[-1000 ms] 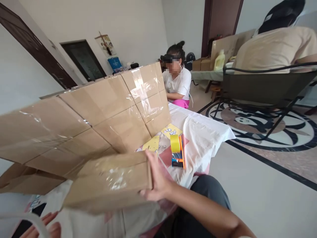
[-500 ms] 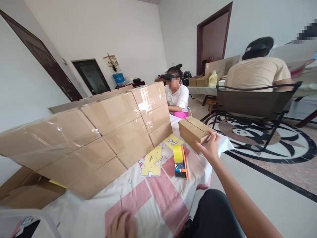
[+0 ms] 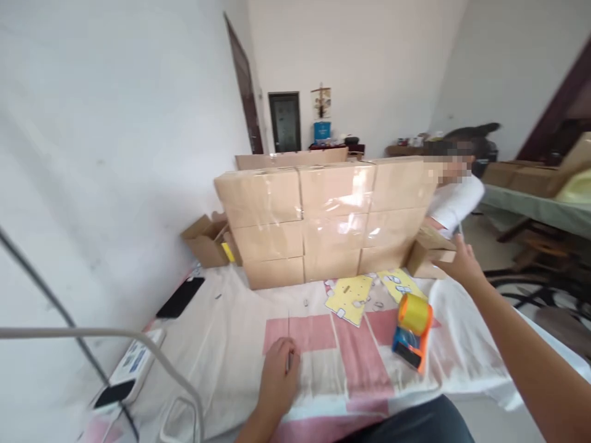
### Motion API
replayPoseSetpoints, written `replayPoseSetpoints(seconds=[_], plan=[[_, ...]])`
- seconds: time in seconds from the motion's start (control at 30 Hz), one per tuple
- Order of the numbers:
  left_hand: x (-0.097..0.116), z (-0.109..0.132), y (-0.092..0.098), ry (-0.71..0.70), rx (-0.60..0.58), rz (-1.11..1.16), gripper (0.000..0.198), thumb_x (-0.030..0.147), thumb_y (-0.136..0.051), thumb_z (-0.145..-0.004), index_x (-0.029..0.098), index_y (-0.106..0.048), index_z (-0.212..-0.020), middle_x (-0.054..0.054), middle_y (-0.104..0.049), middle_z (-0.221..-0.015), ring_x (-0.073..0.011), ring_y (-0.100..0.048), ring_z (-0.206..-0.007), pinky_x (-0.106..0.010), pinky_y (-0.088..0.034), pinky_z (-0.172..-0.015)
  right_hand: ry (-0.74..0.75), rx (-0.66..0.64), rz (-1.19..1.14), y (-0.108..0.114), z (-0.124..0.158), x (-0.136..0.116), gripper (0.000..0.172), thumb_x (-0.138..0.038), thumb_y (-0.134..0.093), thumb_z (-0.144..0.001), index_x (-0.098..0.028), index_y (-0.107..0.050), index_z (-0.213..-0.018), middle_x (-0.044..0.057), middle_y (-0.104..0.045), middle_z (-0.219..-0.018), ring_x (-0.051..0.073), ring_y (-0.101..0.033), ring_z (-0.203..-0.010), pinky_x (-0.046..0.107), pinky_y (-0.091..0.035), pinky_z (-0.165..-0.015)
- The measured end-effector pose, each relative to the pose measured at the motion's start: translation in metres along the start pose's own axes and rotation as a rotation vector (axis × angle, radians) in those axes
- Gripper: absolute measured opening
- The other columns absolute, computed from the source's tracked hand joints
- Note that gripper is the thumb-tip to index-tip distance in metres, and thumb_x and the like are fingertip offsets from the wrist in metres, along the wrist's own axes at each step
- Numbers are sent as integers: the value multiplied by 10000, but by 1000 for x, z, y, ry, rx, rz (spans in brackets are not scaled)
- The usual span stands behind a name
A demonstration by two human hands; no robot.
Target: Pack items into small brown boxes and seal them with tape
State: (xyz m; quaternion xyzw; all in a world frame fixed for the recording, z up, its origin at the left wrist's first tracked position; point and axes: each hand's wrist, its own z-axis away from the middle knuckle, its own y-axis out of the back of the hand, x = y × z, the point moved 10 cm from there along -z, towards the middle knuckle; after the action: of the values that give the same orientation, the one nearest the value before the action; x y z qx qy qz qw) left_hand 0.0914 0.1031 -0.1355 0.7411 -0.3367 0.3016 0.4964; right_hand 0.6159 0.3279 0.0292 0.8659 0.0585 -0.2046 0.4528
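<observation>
My right hand (image 3: 462, 261) reaches out to the far right of the table and grips the near end of a small cardboard box (image 3: 421, 255). That box stands against the right end of a wall of stacked, taped cardboard boxes (image 3: 330, 224). Low in the middle, my left hand (image 3: 279, 372) is curled on the tablecloth, closed around a thin grey stick-like object (image 3: 289, 362), too small to identify. Between my hands sits an orange-and-blue tape dispenser (image 3: 410, 332) with a yellow roll. Yellow cartoon patches (image 3: 351, 299) show on the cloth before the stack.
An open carton (image 3: 205, 243) stands left of the stack. A black phone-like slab (image 3: 181, 297) and a white power strip (image 3: 133, 366) lie at the left. A grey curved tube (image 3: 178, 372) crosses the lower left. Behind the stack sits a person (image 3: 455, 200) in white.
My view has swung left. My right hand and the small box have moved up against the stack's right end. My left hand has come further onto the cloth.
</observation>
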Motion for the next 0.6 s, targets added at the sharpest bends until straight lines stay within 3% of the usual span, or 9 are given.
replayPoseSetpoints(seconds=[0.07, 0.13, 0.23, 0.33, 0.4, 0.47, 0.53, 0.6], plan=[[-9, -4, 16, 114, 68, 187, 251, 355, -428, -973, 222, -571, -815, -59, -647, -901, -225, -640, -885, -374, -523, -841, 36, -55, -2, -5, 10, -32, 898, -369, -714, -830, -93, -312, -1584, 319, -556, -1366, 377, -596, -1192, 456, -463, -882], [-21, -11, 41, 182, 171, 304, 234, 384, -464, -953, 223, -584, -834, -53, -651, -923, -219, -638, -902, -359, -520, -855, 182, -81, -50, -12, 39, -90, 769, -377, -668, -865, -141, -401, -1547, 258, -609, -1317, 318, -675, -995, 439, -494, -861], [-51, -35, 97, 247, 361, 415, 193, 399, -562, -876, 221, -625, -914, -67, -678, -1024, -235, -648, -1005, -371, -523, -923, 450, -130, -272, -31, 111, -207, 504, -432, -620, -876, -217, -603, -1331, 148, -657, -1266, 211, -669, -704, 399, -550, -736], [-98, -73, 168, 381, 624, 535, 268, 370, -639, -829, 208, -621, -1042, -86, -671, -1110, -236, -662, -1041, -385, -530, -958, 638, -375, -525, -73, 193, -333, 263, -342, -547, -917, -236, -689, -1110, 79, -716, -1121, 167, -659, -661, 342, -567, -668], [-122, -108, 212, 410, 744, 526, 369, 342, -639, -854, 212, -554, -1188, -105, -604, -1284, -227, -618, -1173, -372, -495, -1033, 699, -511, -646, -105, 235, -413, 251, -279, -533, -917, -222, -700, -1095, 73, -732, -1110, 155, -659, -662, 331, -573, -676], [-146, -141, 246, 445, 831, 513, 471, 329, -598, -898, 204, -455, -1328, -147, -494, -1442, -235, -558, -1280, -371, -466, -1074, 715, -588, -692, -138, 263, -487, 319, -230, -548, -900, -196, -691, -1183, 92, -728, -1188, 158, -666, -697, 365, -589, -774], [-169, -170, 270, 473, 876, 491, 540, 309, -586, -914, 172, -393, -1400, -190, -414, -1519, -259, -502, -1354, -385, -417, -1125, 654, -665, -697, -176, 275, -551, 465, -175, -575, -869, -170, -637, -1330, 121, -696, -1289, 177, -691, -783, 391, -588, -878], [-190, -193, 285, 485, 875, 470, 573, 281, -604, -905, 136, -391, -1417, -218, -413, -1527, -287, -459, -1406, -397, -363, -1170, 564, -705, -693, -212, 275, -603, 595, -136, -553, -877, -167, -532, -1470, 137, -613, -1433, 215, -705, -1022, 396, -540, -1022]])
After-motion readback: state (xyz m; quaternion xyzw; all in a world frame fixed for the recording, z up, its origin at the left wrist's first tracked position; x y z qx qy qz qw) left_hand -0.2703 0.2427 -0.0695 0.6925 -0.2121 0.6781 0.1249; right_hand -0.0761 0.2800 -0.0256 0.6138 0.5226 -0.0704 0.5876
